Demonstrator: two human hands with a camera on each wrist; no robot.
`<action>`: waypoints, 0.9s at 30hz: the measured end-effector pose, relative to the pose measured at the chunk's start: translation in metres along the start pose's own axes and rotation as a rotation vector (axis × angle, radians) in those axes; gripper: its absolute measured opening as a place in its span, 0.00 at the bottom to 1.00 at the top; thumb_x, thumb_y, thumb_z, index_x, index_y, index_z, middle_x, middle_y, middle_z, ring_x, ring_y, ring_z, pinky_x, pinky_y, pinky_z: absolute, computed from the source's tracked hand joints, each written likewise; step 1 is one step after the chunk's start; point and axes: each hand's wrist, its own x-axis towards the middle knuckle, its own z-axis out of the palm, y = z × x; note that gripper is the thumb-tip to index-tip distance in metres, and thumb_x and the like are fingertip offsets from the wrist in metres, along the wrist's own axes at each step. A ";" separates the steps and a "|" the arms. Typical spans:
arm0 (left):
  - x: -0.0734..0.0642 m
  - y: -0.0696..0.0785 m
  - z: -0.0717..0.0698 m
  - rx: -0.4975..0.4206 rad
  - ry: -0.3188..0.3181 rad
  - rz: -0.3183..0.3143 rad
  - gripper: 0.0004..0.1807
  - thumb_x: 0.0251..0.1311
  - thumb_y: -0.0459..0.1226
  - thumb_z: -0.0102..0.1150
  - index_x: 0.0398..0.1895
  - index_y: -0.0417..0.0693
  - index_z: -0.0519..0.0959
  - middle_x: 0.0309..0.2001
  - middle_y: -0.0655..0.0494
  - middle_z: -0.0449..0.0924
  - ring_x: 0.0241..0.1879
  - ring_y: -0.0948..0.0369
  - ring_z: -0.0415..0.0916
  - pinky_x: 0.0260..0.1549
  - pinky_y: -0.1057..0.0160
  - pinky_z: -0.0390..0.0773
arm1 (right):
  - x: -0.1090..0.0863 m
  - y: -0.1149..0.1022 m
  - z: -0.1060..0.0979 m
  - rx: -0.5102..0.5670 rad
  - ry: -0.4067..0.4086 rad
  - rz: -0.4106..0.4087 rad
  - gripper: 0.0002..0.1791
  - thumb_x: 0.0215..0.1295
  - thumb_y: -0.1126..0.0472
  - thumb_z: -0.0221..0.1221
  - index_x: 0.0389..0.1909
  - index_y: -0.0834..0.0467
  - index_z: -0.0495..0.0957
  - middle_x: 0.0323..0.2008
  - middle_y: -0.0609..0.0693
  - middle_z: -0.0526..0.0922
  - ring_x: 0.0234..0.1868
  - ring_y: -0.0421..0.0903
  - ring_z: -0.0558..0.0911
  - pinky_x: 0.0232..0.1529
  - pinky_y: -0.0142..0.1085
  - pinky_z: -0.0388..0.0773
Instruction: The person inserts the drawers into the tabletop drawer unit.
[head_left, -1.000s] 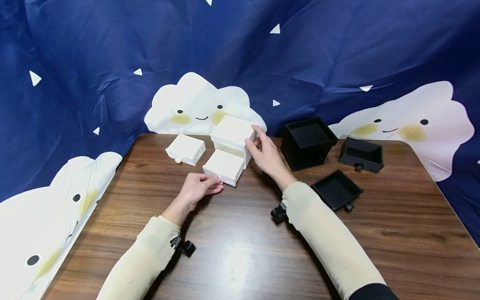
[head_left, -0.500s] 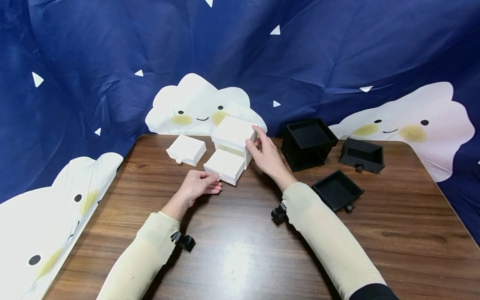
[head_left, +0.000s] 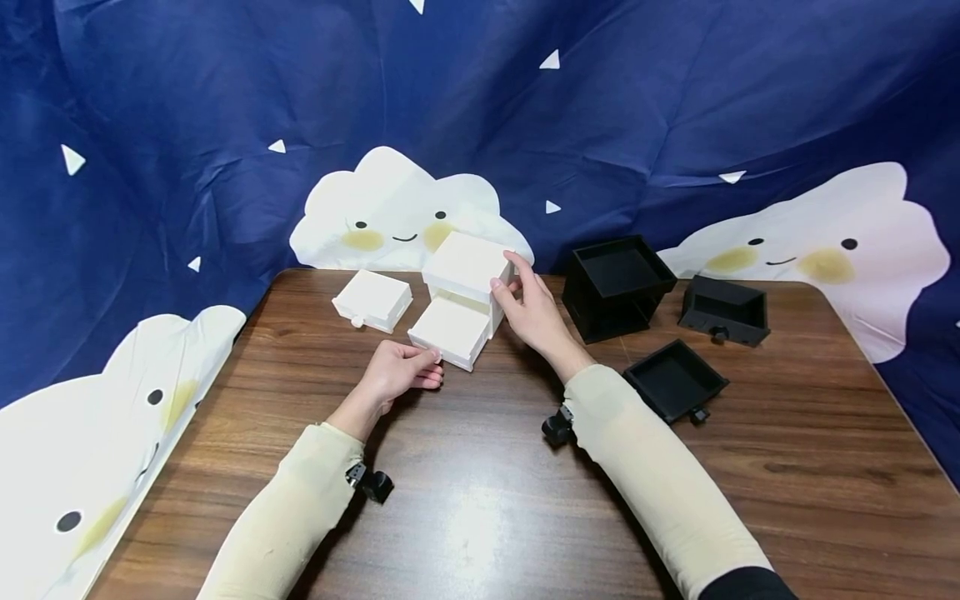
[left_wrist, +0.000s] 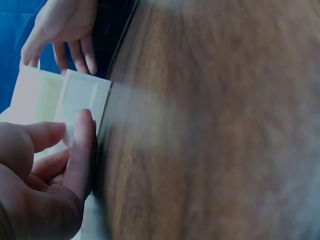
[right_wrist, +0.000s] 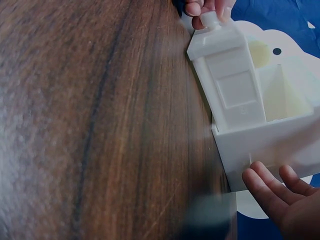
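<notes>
A white mini cabinet (head_left: 467,260) stands at the back of the table, its upper slot bare. From its lower slot a white drawer (head_left: 451,327) juts out toward the front. My left hand (head_left: 395,371) pinches the drawer's round knob (right_wrist: 210,19) between thumb and fingers, mostly covering it in the head view. My right hand (head_left: 534,312) steadies the cabinet's right side, thumb near the front top edge. Its extended fingers (right_wrist: 267,192) touch the side wall in the right wrist view. A second white drawer (head_left: 372,297) lies left of the cabinet, knob facing front.
Right of the white cabinet stands a black cabinet (head_left: 618,287) with open slots. Two black drawers lie near it, one black drawer (head_left: 723,310) to its right and another black drawer (head_left: 675,380) beside my right sleeve. A blue cloud-print cloth (head_left: 480,100) hangs behind the table's back edge.
The drawer sits very slightly farther into the cabinet than a second ago, and my left hand has shifted a little with it. My right hand stays in place.
</notes>
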 end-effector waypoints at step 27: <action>0.018 0.008 0.009 -0.040 0.011 0.020 0.20 0.79 0.31 0.57 0.58 0.15 0.78 0.28 0.47 0.89 0.25 0.64 0.88 0.34 0.66 0.90 | 0.002 -0.003 -0.003 -0.010 -0.006 0.021 0.34 0.82 0.46 0.56 0.83 0.48 0.62 0.53 0.60 0.77 0.43 0.53 0.77 0.52 0.44 0.76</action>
